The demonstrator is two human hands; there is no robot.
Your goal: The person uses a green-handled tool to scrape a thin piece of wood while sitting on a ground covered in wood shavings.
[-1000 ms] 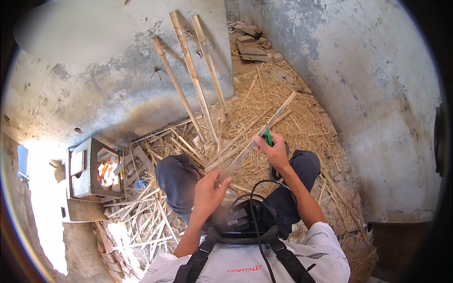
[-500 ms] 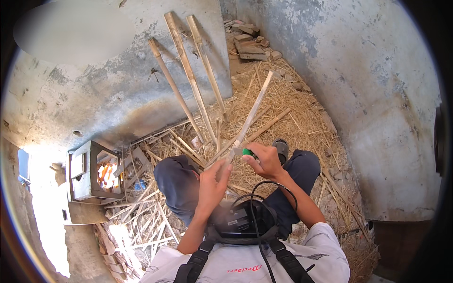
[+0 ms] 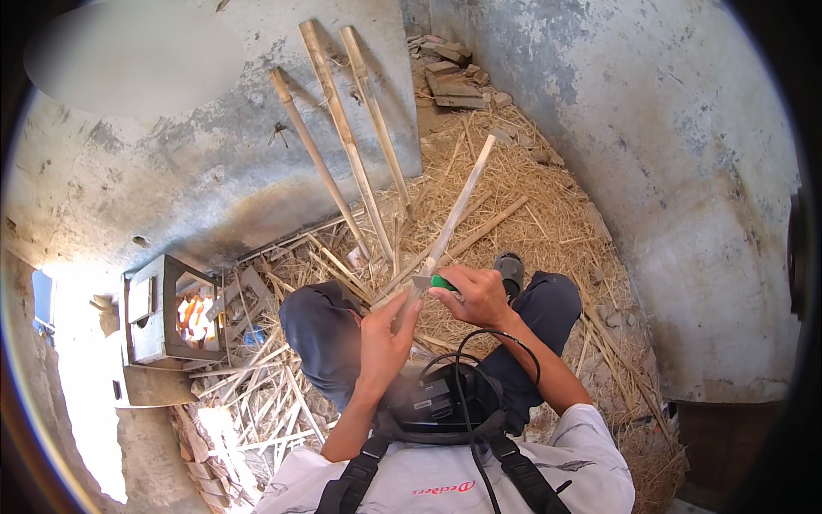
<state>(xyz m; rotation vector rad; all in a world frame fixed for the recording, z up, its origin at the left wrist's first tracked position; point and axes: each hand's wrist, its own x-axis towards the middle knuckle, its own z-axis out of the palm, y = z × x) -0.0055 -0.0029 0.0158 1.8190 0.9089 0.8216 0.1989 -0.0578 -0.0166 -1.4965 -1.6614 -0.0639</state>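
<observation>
A long, pale bamboo strip (image 3: 462,199) slants from the straw toward me, its near end between the fingers of my left hand (image 3: 385,335). That hand is closed around it between my knees. My right hand (image 3: 476,295) grips the green handle of a knife (image 3: 441,282). The knife's short, greyish blade lies across the strip just beyond my left fingertips. Whether the edge has bitten into the bamboo is too small to tell.
Three bamboo poles (image 3: 347,128) lean on the wall to the far left. Shavings and straw (image 3: 548,223) cover the floor, with split strips (image 3: 265,390) heaped at left. Beside them stands a metal box (image 3: 158,317) with bright orange inside. Broken bricks (image 3: 454,81) lie in the far corner.
My right hand and the knife have slid a little along the strip, toward me and to the left. The strip's far end has shifted slightly; my left hand stays nearly in place.
</observation>
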